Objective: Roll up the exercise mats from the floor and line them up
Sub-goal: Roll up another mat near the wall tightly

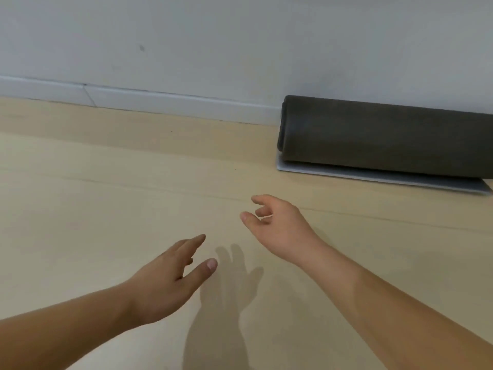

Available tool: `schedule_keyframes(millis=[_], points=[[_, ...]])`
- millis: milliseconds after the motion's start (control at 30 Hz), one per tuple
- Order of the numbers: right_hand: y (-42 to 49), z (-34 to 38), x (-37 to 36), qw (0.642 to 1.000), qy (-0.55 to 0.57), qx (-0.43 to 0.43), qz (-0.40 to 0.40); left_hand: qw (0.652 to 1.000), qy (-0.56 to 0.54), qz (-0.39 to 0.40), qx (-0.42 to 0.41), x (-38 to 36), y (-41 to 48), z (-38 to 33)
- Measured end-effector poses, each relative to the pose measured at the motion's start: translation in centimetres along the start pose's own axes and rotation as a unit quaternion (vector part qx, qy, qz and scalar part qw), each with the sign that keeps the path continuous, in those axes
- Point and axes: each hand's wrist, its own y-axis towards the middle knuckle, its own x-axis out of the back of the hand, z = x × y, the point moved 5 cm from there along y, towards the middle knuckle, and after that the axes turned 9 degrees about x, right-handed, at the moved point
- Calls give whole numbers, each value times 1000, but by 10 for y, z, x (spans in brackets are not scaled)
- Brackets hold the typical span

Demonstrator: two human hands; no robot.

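Observation:
A dark grey exercise mat (386, 137) lies rolled up on the floor against the wall at the upper right, its loose light grey end (373, 176) sticking out flat beneath the roll. My left hand (170, 279) hovers low over the bare floor at centre, fingers apart and holding nothing. My right hand (277, 222) is a little farther forward, also holding nothing, with fingers loosely curled. Both hands are well short of the mat, to its left and nearer me. The mat's right end runs out of view.
Pale beige floor (93, 196) fills most of the view, with a faint seam running across it. A white skirting board (160, 102) and a grey-white wall (213, 44) bound it at the back.

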Motion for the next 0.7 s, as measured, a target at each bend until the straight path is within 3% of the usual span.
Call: schedule_keyframes(millis=[67, 167, 200, 267, 333, 367, 433, 467, 500, 567, 600, 700], points=[[-12, 44, -15, 993, -101, 58, 28, 999, 30, -3, -16, 13, -24, 19], [-32, 122, -46, 933, -295, 203, 45, 1000, 17, -19, -12, 38, -63, 58], [-36, 143, -62, 924, -306, 220, 70, 999, 9, -39, -18, 47, -76, 71], [-42, 180, -97, 940, -239, 194, 150, 997, -56, -47, 12, 66, -104, 115], [-50, 221, -140, 946, -132, 138, 262, 986, -94, -98, 97, 40, -88, 223], [-53, 245, -163, 934, -118, 133, 309, 974, -113, -134, 146, -26, -36, 321], [-58, 294, -212, 899, -151, 178, 370, 937, -228, -191, 185, -113, 20, 447], [-61, 320, -240, 882, -174, 214, 383, 911, -282, -228, 196, -111, 5, 476], [-65, 344, -269, 867, -193, 246, 388, 891, -322, -244, 209, -84, -41, 474], [-76, 379, -333, 841, -212, 274, 416, 845, -387, -266, 254, 32, -179, 380], [-83, 389, -365, 833, -207, 264, 440, 827, -409, -281, 265, 59, -211, 370], [-114, 392, -446, 844, -136, 197, 480, 799, -394, -333, 309, 67, -254, 397]])
